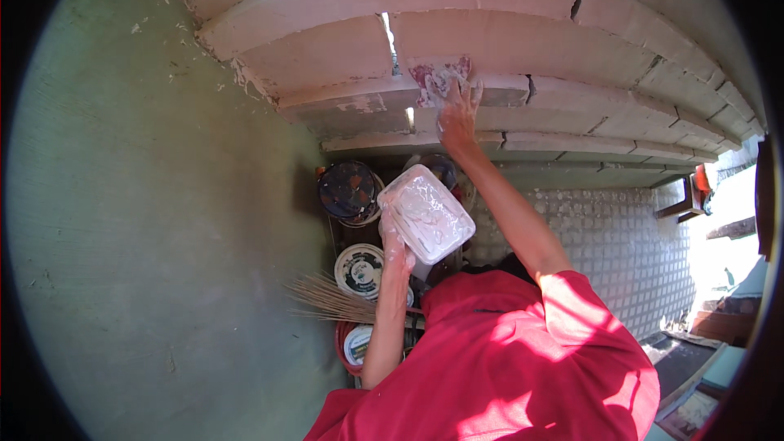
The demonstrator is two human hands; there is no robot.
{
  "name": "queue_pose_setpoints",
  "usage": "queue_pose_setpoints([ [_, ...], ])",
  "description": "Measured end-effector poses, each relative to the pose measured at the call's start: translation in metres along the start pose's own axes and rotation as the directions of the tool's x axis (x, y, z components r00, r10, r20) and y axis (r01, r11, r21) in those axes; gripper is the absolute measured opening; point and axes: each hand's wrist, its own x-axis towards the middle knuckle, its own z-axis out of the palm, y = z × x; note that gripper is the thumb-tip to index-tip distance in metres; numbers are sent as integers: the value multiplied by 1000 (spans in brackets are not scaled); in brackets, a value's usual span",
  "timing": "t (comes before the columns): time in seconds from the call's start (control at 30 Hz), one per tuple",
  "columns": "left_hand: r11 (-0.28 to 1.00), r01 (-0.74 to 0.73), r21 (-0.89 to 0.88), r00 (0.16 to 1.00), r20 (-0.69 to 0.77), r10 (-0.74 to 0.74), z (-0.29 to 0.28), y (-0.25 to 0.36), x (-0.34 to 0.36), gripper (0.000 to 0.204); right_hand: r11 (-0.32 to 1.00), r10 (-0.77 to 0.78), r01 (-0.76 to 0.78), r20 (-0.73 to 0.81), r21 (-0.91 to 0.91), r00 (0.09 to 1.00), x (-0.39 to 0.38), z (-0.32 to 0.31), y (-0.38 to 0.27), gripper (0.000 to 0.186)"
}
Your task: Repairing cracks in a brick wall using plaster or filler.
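Observation:
My left hand [395, 247] grips a white rectangular plastic tub [447, 255] by its side. Pale, wet-looking paste [429, 211] coats the inside of the tub. Up at the slatted pinkish wall [327, 57], my right hand [459, 113] presses a flat reddish putty spreader [425, 73] against a ledge, just right of a narrow bright gap. White paste smears the spreader and the fingers of my right hand. Its thumb and the spreader's far side are hard to make out.
Below the wall stand a dark, stained bucket [347, 189] and a white-lidded bucket [359, 269]. A bundle of thin broom bristles [327, 298] sticks out near a red bucket [341, 347]. The plain green wall [163, 220] rises at left; patterned floor tiles [596, 233] lie at right.

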Motion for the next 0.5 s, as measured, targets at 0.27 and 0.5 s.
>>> queue_pose_setpoints([
  [0.27, 1000, 4, 2, 1000, -10, -4, 0, 6, -7, 66, 757, 479, -165, -366, 632, 797, 29, -56, 8, 36],
  [0.5, 1000, -22, 19, 998, -60, 23, 3, 6, -11, 71, 815, 427, -139, -421, 562, 800, 43, -25, -16, 35],
])
